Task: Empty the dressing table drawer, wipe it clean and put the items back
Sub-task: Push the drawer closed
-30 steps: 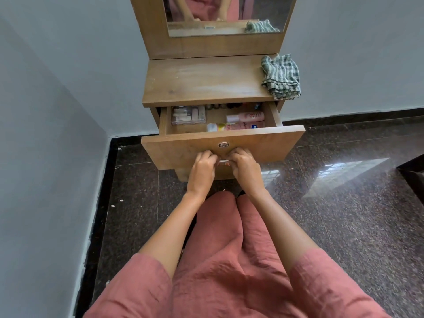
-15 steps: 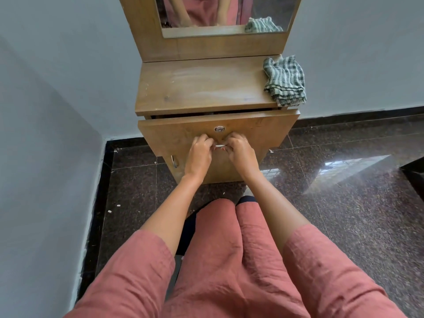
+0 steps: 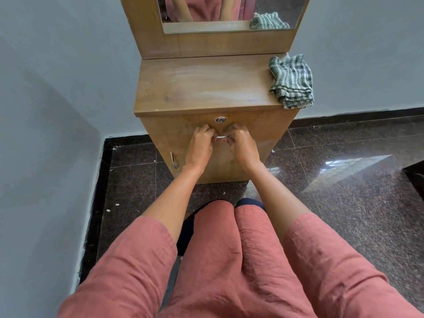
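Note:
The wooden dressing table [image 3: 206, 86] stands against the wall. Its drawer [image 3: 261, 125] is pushed fully in, so the items inside are hidden. My left hand [image 3: 200, 146] and my right hand [image 3: 241, 145] both grip the silver drawer handle [image 3: 220, 137], one at each end, fingers curled round it. A round keyhole [image 3: 220, 120] sits just above the handle. A folded green checked cloth [image 3: 291, 81] lies on the right end of the tabletop, hanging slightly over the edge.
A mirror [image 3: 229, 12] rises behind the tabletop. Below the drawer is a cupboard door with a curved handle [image 3: 174, 159] at its left. Grey walls close in on the left and behind. Glossy dark granite floor [image 3: 344, 180] spreads to the right.
The drawer was open with bottles and packets showing. Both hands pushed it in by the handle, and it is now flush with the table front.

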Demonstrator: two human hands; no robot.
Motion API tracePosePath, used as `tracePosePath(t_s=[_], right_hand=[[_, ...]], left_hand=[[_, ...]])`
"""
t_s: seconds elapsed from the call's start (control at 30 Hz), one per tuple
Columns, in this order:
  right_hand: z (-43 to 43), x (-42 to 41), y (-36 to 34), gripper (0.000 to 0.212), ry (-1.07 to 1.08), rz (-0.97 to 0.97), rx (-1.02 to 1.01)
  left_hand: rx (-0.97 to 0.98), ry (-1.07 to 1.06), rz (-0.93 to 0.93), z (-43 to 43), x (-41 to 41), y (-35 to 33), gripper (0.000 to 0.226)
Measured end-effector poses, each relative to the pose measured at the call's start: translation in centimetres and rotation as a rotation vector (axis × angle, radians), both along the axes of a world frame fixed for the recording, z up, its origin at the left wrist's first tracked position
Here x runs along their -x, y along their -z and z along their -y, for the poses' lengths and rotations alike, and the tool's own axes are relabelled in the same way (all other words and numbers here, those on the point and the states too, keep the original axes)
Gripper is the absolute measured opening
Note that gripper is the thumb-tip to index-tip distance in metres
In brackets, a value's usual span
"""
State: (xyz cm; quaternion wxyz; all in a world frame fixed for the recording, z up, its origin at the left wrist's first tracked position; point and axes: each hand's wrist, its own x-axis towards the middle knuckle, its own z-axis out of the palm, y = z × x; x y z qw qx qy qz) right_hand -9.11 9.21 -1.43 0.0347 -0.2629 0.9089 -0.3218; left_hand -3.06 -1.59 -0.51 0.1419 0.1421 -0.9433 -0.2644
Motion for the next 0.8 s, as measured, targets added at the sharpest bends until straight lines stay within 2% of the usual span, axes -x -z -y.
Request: tracePosePath(t_s=[0.17, 0.3, 0.47, 0.67, 0.8], right_hand=[[0.0, -0.1, -0.1, 0.017, -0.004, -0.007, -0.006], [0.1, -0.7, -0.2, 0.020, 0.006, -0.021, -0.029], [-0.3, -2.9, -0.2, 0.028, 0.001, -0.052, -0.008], [-2.1, -5.6, 0.1, 0.047, -0.007, -0.200, -0.098], [-2.8, -7.2, -1.0, 0.064, -0.015, -0.306, -0.195]], left_hand=[[-0.002, -0.007, -0.010, 0.0, 0.1, 0.3, 0.014], [-0.102, -0.036, -0.027, -0.3, 0.1, 0.1, 0.015], [-0.132, -0.032, -0.038, -1.7, -1.7, 0.0, 0.029], [0.200, -0.006, 0.089, -2.8, -4.8, 0.4, 0.048], [0.331, -0.058, 0.106, -3.6, -6.3, -1.0, 0.051]])
